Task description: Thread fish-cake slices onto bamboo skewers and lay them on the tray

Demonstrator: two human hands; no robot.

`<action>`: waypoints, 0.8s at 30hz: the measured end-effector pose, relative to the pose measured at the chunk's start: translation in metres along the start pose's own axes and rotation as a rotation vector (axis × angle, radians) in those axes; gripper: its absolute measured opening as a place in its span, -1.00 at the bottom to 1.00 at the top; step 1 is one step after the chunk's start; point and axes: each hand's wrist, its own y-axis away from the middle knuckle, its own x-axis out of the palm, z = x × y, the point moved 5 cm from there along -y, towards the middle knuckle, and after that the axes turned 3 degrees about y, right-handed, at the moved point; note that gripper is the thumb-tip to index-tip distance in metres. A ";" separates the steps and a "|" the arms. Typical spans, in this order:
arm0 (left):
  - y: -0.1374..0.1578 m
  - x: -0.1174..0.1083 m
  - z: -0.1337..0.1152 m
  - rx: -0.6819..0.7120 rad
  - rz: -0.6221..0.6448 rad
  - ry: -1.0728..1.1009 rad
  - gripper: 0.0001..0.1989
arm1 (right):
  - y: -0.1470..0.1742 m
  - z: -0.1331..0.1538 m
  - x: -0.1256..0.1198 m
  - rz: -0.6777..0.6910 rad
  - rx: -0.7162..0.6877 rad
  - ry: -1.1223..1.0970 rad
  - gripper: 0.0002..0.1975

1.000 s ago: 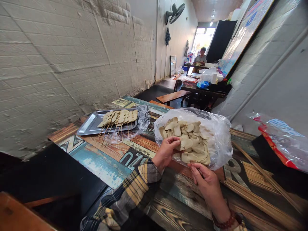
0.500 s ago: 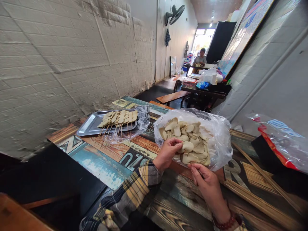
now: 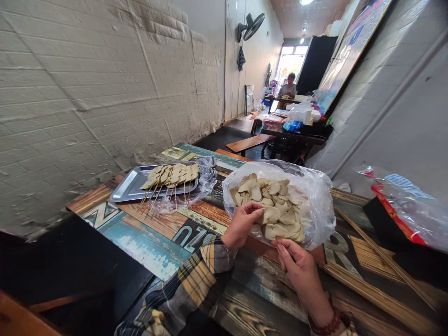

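Note:
My left hand [image 3: 243, 225] pinches the edge of a pale, flat oval food slice [image 3: 270, 214] at the near side of an open clear plastic bag [image 3: 320, 205]. Close by, my right hand [image 3: 299, 265] has thumb and forefinger closed on what appears to be a thin skewer, mostly hidden by the fingers. Another pale slice [image 3: 276, 231] sits right at its tips. Inside the bag lies a heap of similar slices [image 3: 280, 190]. To the left, a metal tray [image 3: 122, 186] carries several loaded skewers [image 3: 171, 175], their bare stick ends jutting over the near rim.
Long bare bamboo skewers [image 3: 381, 296] lie along the right of the patterned wooden table [image 3: 140, 242]. Beyond them are a black box [image 3: 385, 224] and a red-edged clear wrapper [image 3: 409, 200]. Crumpled plastic [image 3: 208, 175] touches the tray. Another person [image 3: 288, 87] sits at a far table.
The camera view has shifted slightly. Both hands keep almost the same hold at the bag's near edge, and the slices there have barely moved.

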 end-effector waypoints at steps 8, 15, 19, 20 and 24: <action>-0.001 0.000 -0.004 0.085 0.012 -0.132 -0.80 | -0.001 -0.001 0.000 -0.027 0.006 -0.022 -0.62; -0.001 0.001 -0.004 0.136 0.027 -0.235 -0.82 | -0.003 -0.002 0.002 -0.014 0.009 -0.026 -0.63; -0.003 -0.001 -0.004 0.200 0.029 -0.335 -0.85 | -0.004 -0.002 0.002 -0.006 0.012 -0.034 -0.64; -0.004 -0.001 -0.004 0.207 0.030 -0.351 -0.85 | -0.004 -0.002 0.002 -0.004 0.010 -0.033 -0.64; -0.006 -0.004 -0.003 0.218 0.021 -0.387 -0.86 | -0.003 -0.004 0.002 0.001 0.015 -0.023 -0.65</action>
